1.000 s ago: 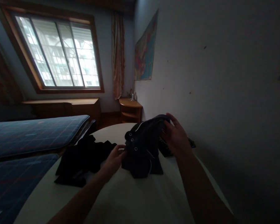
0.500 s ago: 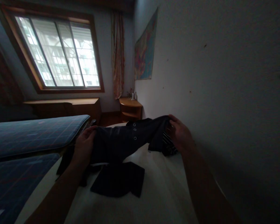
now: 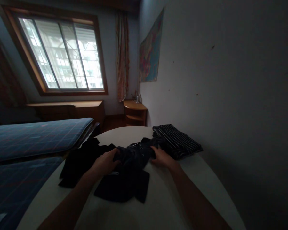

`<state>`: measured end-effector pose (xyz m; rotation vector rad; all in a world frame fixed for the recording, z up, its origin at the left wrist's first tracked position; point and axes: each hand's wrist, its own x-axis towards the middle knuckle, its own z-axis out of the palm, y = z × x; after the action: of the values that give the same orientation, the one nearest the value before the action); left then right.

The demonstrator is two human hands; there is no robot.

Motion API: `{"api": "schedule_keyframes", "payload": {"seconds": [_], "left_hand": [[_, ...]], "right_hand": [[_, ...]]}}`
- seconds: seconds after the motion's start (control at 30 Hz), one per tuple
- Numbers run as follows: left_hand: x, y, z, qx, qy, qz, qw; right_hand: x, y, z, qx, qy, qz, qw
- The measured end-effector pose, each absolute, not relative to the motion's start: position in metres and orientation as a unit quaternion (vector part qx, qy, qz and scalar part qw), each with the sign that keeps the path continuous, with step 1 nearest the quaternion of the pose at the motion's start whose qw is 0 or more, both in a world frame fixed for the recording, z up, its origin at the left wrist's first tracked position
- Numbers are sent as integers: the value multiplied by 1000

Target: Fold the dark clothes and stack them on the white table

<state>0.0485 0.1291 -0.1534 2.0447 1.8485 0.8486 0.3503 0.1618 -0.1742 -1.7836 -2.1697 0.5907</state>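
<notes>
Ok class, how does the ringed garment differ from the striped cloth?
The ringed garment is mostly plain; the striped cloth has light stripes. The ringed garment lies rumpled; the striped cloth looks neatly folded. The left hand and right hand touch the ringed garment, not the striped cloth. Both are dark and lie on the table.

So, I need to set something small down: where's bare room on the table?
The round table is bare right of the right forearm, nearer than the folded striped cloth; along the far edge, behind the navy ringed garment; and nearest, between the left forearm and the right. It's crowded left and middle, where the black garment and the navy one lie close.
</notes>
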Motion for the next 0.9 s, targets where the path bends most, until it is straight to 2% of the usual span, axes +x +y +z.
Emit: {"api": "schedule_keyframes", "payload": {"seconds": [0.1, 0.23, 0.47, 0.57, 0.63, 0.7, 0.77, 0.9], "left_hand": [[50, 133, -142, 735, 599, 275, 162], [44, 141, -124, 639, 597, 455, 168], [24, 141, -103, 412, 551, 719, 98], [23, 138, -100, 396, 541, 737, 84], [23, 138, -101, 417, 552, 716, 94], [22, 143, -106, 454, 579, 666, 123], [21, 151, -114, 494, 619, 590, 158], [22, 161, -134, 600, 651, 455, 94]], "right_hand": [[353, 165, -172, -646, -727, 173, 152], [363, 167, -146, -638, -711, 185, 229], [384, 141, -72, -629, -535, 143, 547], [387, 133, -60, -570, -465, 137, 664], [385, 136, -61, -537, -452, 126, 701], [383, 142, -70, -522, -480, 127, 694], [380, 149, -82, -528, -548, 131, 635], [375, 153, -106, -557, -697, 180, 414]]}}
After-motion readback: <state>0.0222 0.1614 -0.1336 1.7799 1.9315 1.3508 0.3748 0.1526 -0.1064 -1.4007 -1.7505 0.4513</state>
